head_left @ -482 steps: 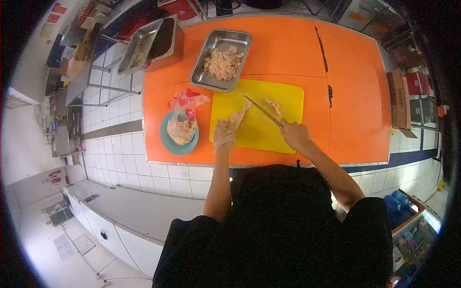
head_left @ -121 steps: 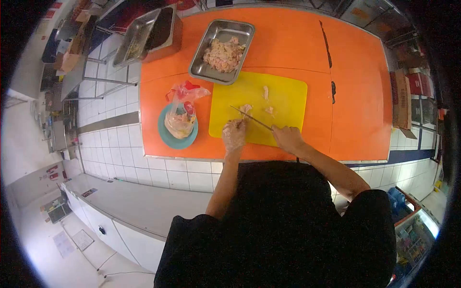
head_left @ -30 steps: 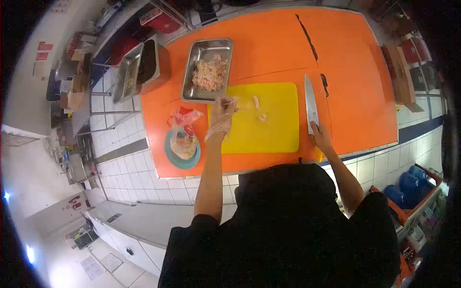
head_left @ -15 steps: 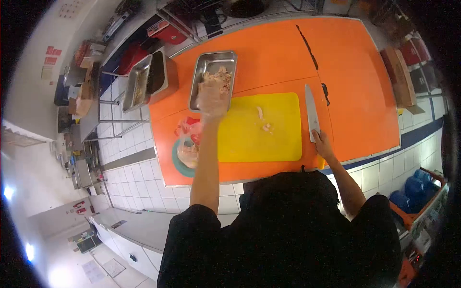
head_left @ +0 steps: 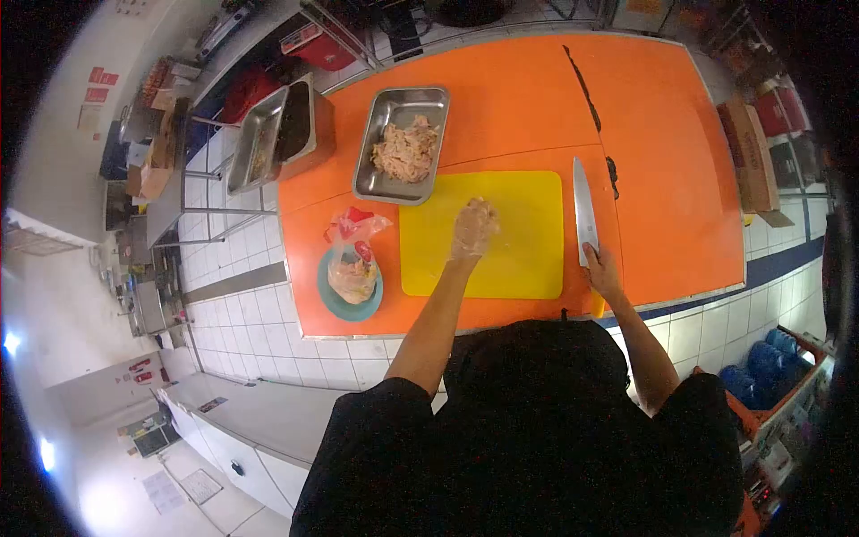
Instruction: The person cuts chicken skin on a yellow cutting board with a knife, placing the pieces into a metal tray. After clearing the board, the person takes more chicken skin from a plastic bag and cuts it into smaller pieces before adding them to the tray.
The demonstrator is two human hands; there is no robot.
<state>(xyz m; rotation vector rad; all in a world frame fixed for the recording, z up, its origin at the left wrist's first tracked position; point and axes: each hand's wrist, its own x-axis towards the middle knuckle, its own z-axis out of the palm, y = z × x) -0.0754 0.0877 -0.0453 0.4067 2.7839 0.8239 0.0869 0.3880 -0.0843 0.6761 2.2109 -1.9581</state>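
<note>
Our clear-gloved left hand (head_left: 475, 229) has moved from rectangular steel tray (head_left: 387, 116) over flat yellow board (head_left: 528, 255), grasp unclear, our right hand (head_left: 601, 271) clasping a long steel knife (head_left: 582, 201), and the tray's pale meat (head_left: 407, 154), likely soft, slippery, wants cupping.

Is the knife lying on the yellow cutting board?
No, the knife is beside the yellow cutting board, with the right hand on it.
</note>
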